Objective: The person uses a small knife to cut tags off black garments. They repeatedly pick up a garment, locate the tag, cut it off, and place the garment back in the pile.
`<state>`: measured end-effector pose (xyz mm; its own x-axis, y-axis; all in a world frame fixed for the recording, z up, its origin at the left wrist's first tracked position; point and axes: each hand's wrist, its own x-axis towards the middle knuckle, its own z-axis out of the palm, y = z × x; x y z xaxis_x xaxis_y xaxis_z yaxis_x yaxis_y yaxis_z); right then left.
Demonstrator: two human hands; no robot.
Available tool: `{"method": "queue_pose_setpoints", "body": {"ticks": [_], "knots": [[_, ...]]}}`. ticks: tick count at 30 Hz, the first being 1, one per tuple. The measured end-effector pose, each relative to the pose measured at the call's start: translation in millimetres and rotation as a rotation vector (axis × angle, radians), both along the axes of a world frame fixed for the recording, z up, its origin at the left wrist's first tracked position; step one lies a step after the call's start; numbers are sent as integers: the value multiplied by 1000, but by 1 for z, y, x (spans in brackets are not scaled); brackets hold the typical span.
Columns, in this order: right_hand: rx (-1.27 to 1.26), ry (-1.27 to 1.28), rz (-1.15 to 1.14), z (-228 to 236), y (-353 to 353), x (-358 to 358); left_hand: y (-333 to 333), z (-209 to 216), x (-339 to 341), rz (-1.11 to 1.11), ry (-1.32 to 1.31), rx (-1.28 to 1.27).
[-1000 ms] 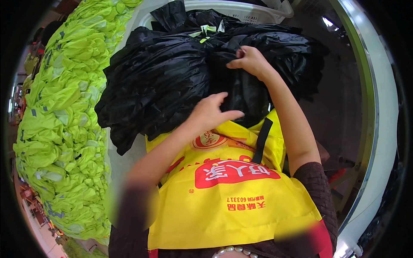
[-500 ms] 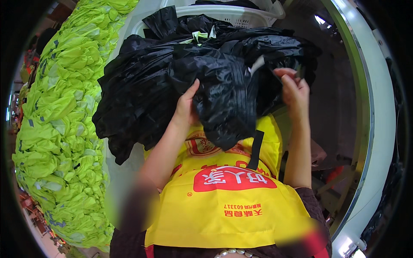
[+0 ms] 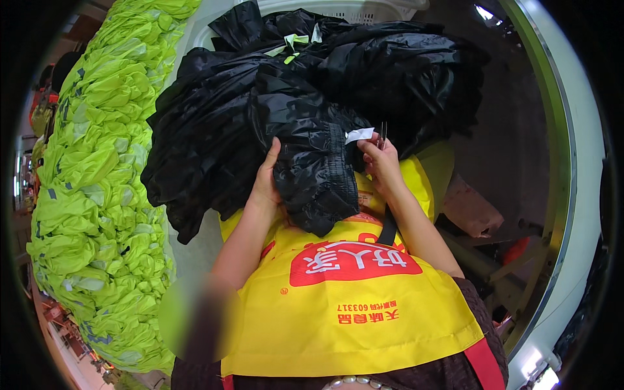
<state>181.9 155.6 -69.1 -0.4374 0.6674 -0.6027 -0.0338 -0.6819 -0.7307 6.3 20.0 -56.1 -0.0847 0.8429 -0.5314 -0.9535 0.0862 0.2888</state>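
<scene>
A shiny black garment [image 3: 302,146] with a gathered elastic edge hangs in front of my yellow apron. My left hand [image 3: 265,181] is closed on its left side, thumb on top and the other fingers hidden beneath the cloth. At the elastic edge, a small white label [image 3: 359,135] sticks out, and the fingertips of my right hand [image 3: 383,162] pinch its right end. Two thin metal prongs of a small tool [image 3: 383,132], resembling thread snips, rise from that same hand. More black garments [image 3: 403,78] are heaped behind.
A long pile of lime-green garments [image 3: 97,195] runs down the left. White plastic baskets [image 3: 344,12] stand behind the black heap. A curved pale table edge with a metal rim [image 3: 552,130] bounds the right side. Pale green-yellow scraps [image 3: 292,42] lie on the heap.
My right hand has moved left and down to the elastic edge and now pinches the white label. My left hand has shifted slightly left and down with the garment, whose elastic edge now shows clearly.
</scene>
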Motion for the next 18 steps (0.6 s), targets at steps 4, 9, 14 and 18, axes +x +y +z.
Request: {"method": "queue_pose_setpoints", "body": {"ticks": [4,9,14,18], "knots": [[-338,104,-52,-18,5,-1,-2,7,1,-18,-10,-80],[-94,493,-42,57,10,10,-8,10,-11,142,334,-111],[260,399,-164,118,-2,20,-20,67,6,471,1357,-54],[265,362,-114,128,-17,14,-19,127,53,-65,2059,384]]}}
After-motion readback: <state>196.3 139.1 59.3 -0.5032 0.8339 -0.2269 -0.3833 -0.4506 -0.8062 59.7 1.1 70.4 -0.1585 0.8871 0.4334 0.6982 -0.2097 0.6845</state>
